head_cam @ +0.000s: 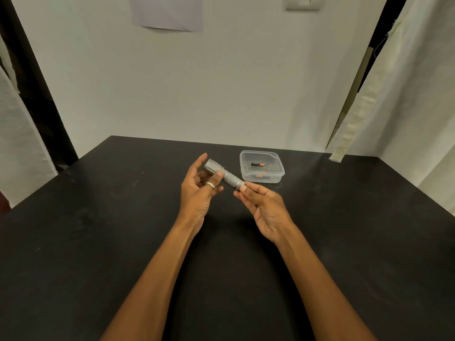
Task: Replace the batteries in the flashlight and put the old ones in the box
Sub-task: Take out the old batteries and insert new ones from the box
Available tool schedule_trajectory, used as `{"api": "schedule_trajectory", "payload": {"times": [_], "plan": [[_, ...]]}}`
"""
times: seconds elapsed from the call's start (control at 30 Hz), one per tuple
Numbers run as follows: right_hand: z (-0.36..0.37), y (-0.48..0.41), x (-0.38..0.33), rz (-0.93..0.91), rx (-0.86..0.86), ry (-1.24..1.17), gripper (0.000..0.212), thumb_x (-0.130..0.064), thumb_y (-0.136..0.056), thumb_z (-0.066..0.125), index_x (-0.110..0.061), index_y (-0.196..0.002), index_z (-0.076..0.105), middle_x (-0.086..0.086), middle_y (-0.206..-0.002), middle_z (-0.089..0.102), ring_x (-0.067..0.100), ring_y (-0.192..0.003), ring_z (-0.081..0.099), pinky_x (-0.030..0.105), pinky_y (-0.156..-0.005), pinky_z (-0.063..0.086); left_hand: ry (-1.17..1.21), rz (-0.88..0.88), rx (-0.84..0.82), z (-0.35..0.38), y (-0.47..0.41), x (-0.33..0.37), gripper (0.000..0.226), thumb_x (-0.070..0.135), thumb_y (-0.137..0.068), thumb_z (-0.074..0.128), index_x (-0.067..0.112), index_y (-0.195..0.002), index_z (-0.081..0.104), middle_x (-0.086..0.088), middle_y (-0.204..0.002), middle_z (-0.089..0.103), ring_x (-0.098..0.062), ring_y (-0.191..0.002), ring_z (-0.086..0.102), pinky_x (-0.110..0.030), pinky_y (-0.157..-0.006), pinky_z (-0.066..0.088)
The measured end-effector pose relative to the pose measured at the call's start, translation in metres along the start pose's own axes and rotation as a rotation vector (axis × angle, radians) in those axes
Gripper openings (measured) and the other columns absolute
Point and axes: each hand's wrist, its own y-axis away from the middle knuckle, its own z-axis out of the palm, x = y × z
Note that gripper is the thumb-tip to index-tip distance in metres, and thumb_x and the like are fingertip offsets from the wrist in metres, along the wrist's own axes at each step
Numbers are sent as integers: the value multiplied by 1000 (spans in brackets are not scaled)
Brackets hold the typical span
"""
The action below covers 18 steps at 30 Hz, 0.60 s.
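- Hands: the left hand point(197, 193) grips the flashlight point(227, 178) near its head, one ringed digit laid across the barrel and the other fingers behind it. The index finger sticks up free.
- The right hand point(264, 205) pinches the flashlight's tail end with its fingertips. The palm faces up and the remaining fingers are loosely curled.
- The flashlight is silver with a knurled barrel. It's held in the air over the middle of the black tabletop point(123, 230), head pointing away and left, tail toward the right hand.
- Why this hold: one hand braces the body while the other works the tail, which looks like a setup for twisting a tail cap. I can't tell whether it's going on or coming off, and no seam or gap shows.
- The clear plastic box point(246, 173) sits on the tabletop just beyond and right of the flashlight, lid off, within easy reach for a drop-in.
- One black-and-orange battery point(257, 164) lies flat inside the box. An orange patch point(261, 177) by the near wall may be a second one, too small to confirm.
- No loose batteries are visible on the tabletop.
- Judgement: with cells in the box and none lying outside, the swap is probably done and this is the cap being closed.
- Risk: a fingertip-only hold on the tail could slip, so the left hand needs to hold the barrel firm.
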Motion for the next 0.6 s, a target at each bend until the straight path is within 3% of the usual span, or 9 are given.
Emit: {"api": "schedule_trajectory", "payload": {"times": [0.27, 0.37, 0.5, 0.6], "plan": [[-4, -2, -1, -67, 22, -10, 29, -6, -75, 81, 1, -103, 78, 20, -111, 77, 24, -97, 78, 23, -78, 61, -267, 15, -86, -8, -2, -6, 58, 12, -79, 88, 24, -123, 53, -9, -117, 62, -23, -109, 68, -32, -75, 63], [-4, -2, -2, -77, 23, 14, 30, -7, -76, 81, 1, -105, 78, 19, -111, 78, 24, -98, 78, 23, -78, 61, -407, 57, -128, -15, -3, -7, 56, 16, -74, 92, 25, -116, 55, -4, -112, 62, -19, -104, 67, -30, -74, 62], [-5, 1, -2, -92, 24, 105, 35, -11, -73, 83, 0, -107, 77, 18, -109, 78, 26, -97, 78, 23, -80, 61, -751, 249, -179, -24, -3, -10, 47, 27, -76, 90, 39, -115, 65, 10, -114, 60, 5, -103, 58, -5, -82, 47], [-4, 1, -3, -110, 28, 167, 36, -11, -75, 82, 1, -109, 76, 18, -109, 78, 29, -100, 77, 25, -82, 62, -860, 346, -198, -26, -3, -13, 43, 25, -80, 87, 33, -118, 71, 9, -109, 57, 4, -99, 56, -2, -80, 43]]}}
